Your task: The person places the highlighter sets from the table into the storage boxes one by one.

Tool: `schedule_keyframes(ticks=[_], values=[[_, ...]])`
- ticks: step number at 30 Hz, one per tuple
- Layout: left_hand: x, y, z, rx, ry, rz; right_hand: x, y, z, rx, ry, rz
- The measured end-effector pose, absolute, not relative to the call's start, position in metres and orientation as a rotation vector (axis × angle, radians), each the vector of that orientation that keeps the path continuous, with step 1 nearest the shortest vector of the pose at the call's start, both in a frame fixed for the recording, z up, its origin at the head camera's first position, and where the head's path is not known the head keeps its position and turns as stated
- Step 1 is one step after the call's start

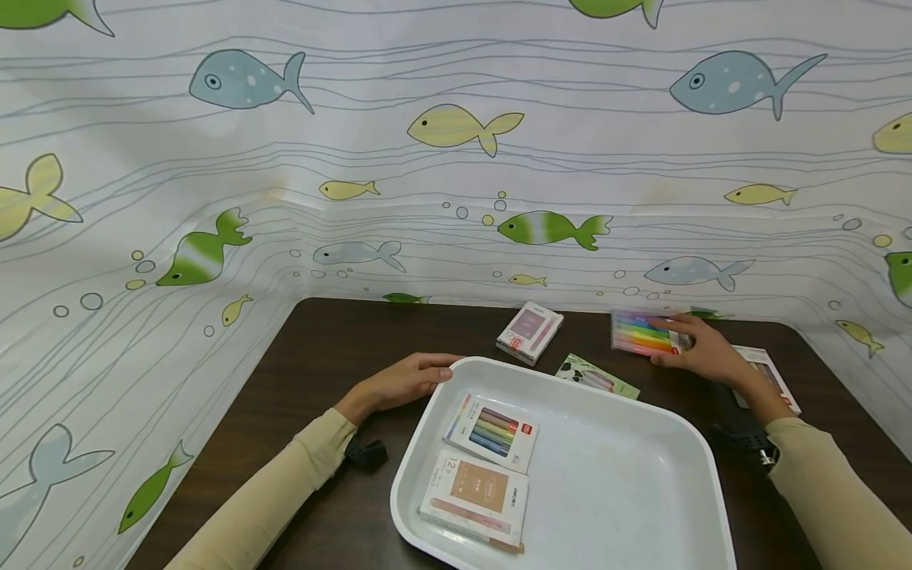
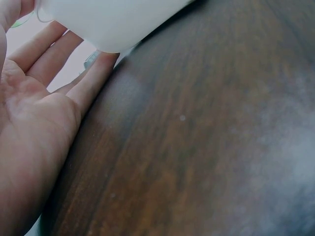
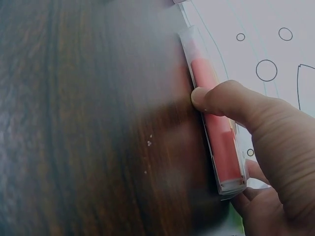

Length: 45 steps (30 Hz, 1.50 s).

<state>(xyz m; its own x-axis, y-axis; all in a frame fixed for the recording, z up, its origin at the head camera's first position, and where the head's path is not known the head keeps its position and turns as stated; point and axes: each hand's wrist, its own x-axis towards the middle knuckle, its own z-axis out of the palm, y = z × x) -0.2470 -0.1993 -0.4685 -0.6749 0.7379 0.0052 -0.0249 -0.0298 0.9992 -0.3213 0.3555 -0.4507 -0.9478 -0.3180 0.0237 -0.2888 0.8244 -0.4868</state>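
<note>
My left hand holds the far-left corner of a white tray, its thumb near the rim and its fingers against the outside in the left wrist view. Inside the tray lie a white box with a picture of coloured pens and a white box with a brown panel. At the table's back right, my right hand pinches a clear pack of rainbow-coloured markers. The right wrist view shows the thumb on the pack's edge, beside a red marker, with the other fingers partly hidden behind.
Behind the tray lies a white box with a mauve panel. A green pack with a panda picture overlaps the tray's far rim in view. Another white box is partly hidden under the right forearm. A fish-patterned curtain borders the dark table.
</note>
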Motion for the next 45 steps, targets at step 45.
schedule_keyframes(ticks=[45], values=[[-0.249, -0.2, -0.471, 0.766, 1.681, 1.761, -0.278, 0.3, -0.377, -0.864, 2.924, -0.765]])
